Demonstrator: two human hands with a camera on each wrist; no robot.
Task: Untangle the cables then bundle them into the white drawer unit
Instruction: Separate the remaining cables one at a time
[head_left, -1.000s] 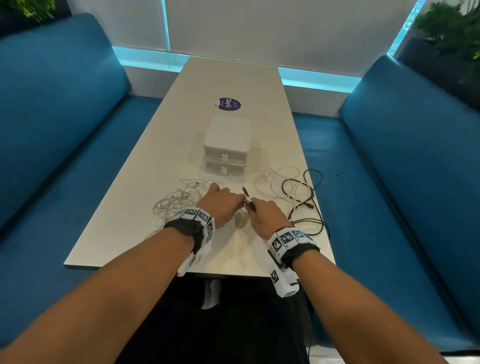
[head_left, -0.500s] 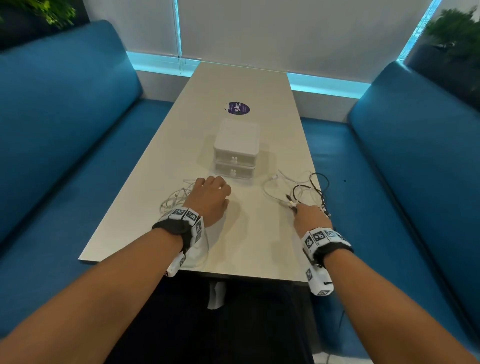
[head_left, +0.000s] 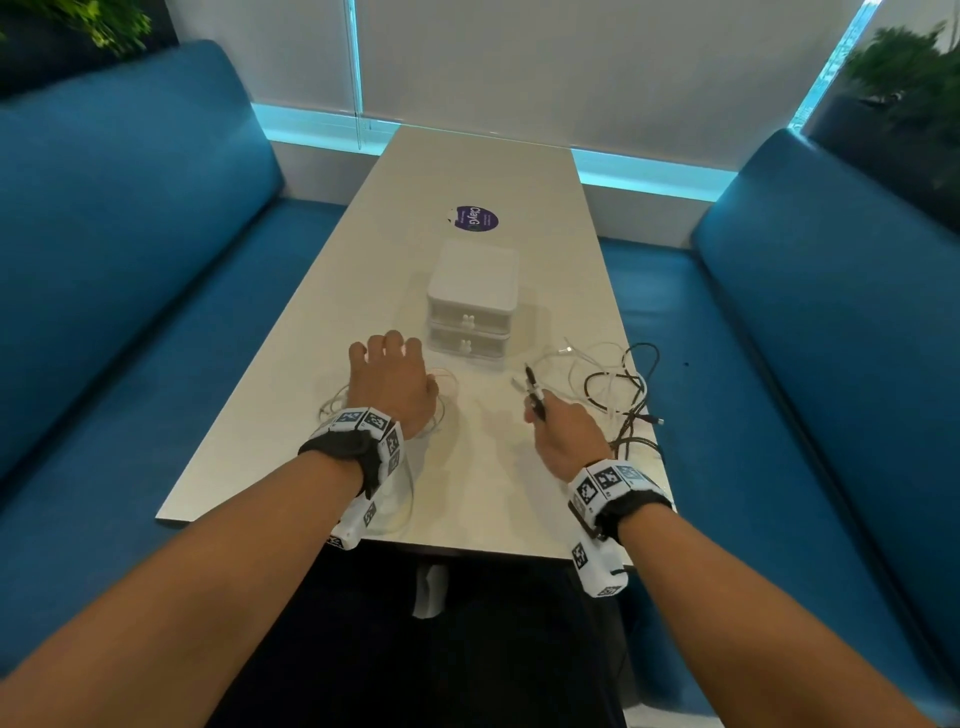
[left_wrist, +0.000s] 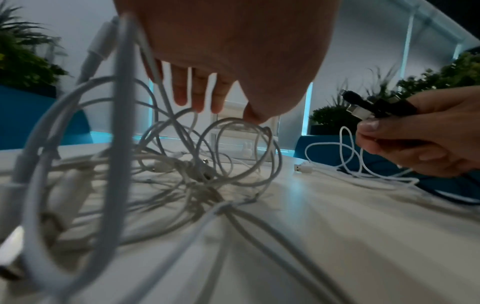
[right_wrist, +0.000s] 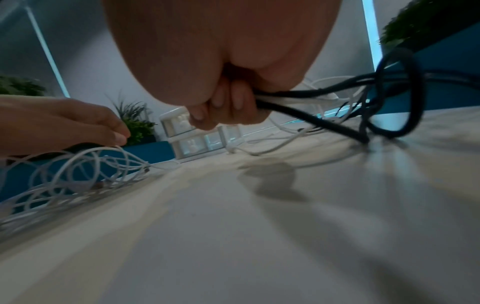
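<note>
The right grip (head_left: 563, 436) clenches black and white cable ends (head_left: 535, 392). The left grip (head_left: 390, 385), fingers relaxed, rests over the white cable tangle (left_wrist: 182, 164) beneath it on the bench (head_left: 493, 493).

Pale table (head_left: 311, 415) is carrying white drawer unit (head_left: 471, 291), purple sticker (head_left: 475, 218) (far end), white cable tangle (head_left: 441, 395), black-and-white cables (head_left: 623, 395).
</note>
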